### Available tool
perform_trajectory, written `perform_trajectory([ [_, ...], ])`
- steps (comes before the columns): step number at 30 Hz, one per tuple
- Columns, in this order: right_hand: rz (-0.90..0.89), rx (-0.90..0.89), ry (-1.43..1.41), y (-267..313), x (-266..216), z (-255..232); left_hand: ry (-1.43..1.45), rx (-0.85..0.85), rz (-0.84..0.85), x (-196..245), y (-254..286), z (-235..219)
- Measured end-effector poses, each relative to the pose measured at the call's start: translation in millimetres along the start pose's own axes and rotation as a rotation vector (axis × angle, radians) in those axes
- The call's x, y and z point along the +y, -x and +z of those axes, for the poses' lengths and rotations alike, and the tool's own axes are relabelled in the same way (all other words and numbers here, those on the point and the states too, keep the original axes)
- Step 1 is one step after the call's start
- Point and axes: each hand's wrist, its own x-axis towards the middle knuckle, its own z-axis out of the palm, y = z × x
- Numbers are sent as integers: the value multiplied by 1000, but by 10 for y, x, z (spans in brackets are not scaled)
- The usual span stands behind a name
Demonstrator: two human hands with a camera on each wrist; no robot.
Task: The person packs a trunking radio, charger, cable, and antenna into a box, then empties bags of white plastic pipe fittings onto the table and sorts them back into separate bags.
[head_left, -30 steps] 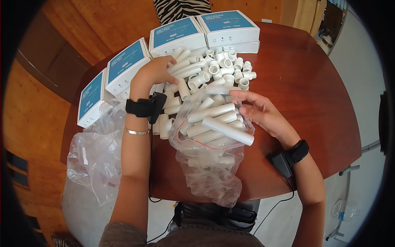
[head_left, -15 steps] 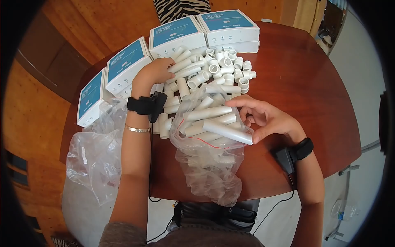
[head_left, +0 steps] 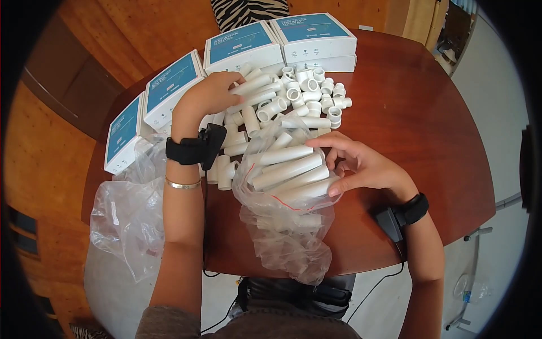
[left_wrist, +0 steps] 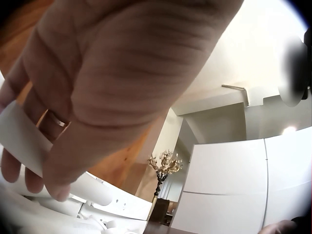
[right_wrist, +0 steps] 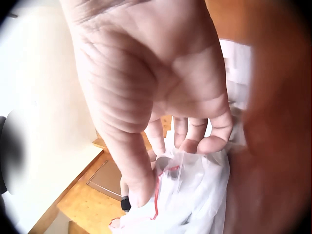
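Note:
White plastic pipes lie piled before the boxes. In the head view my left hand (head_left: 209, 96) reaches into them and grips one white pipe (head_left: 252, 85); the left wrist view shows thumb and fingers around the pipe (left_wrist: 24, 134). A clear zip bag (head_left: 323, 204) with a red seal line lies at the table's middle, its mouth full of more pipes (head_left: 291, 171). My right hand (head_left: 372, 166) is at its right side, fingers spread and loosely bent. Its index finger touches the bag's upper rim, and its thumb rests by the lowest pipe's end. The right wrist view shows fingertips against the bag (right_wrist: 195, 195).
White pipe fittings (head_left: 305, 85) are heaped right of the pipes. White-and-blue boxes (head_left: 243, 48) line the back and left of the wooden table (head_left: 418, 130). Another crumpled clear bag (head_left: 130, 226) hangs over the left edge. Cables run from both wrist cameras.
The pipe that lay crosswise on top of the bag now lies alongside the others. My right thumb first moved down to its end, then slightly inward. The left hand has stayed at the pile.

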Motion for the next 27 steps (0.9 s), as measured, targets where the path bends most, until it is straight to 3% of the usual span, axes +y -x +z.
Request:
perform_trajectory([
  [3, -4, 98, 129, 1, -84, 73, 38, -26, 83, 316, 194, -136],
  [5, -54, 130, 171, -8, -87, 109, 288, -348, 203, 534, 320, -228],
  [8, -123, 183, 244, -20, -22, 93, 258, -460, 525, 809, 533, -195],
  [9, -146, 205, 277, -24, 3, 88, 198, -529, 466, 907, 601, -183],
  [11, -138, 231, 260, -27, -30, 114, 139, -329, 589, 861, 685, 48],
  [15, -172, 318, 237, -39, -8, 133, 199, -279, 543, 958, 676, 151],
  [18, -169, 343, 203, -54, 0, 143, 198, -350, 495, 983, 623, 78],
  [20, -184, 362, 173, -75, 12, 145, 132, -380, 341, 998, 615, 30],
  [27, -211, 359, -87, -78, -46, 172, 143, -244, 336, 906, 627, 102],
])
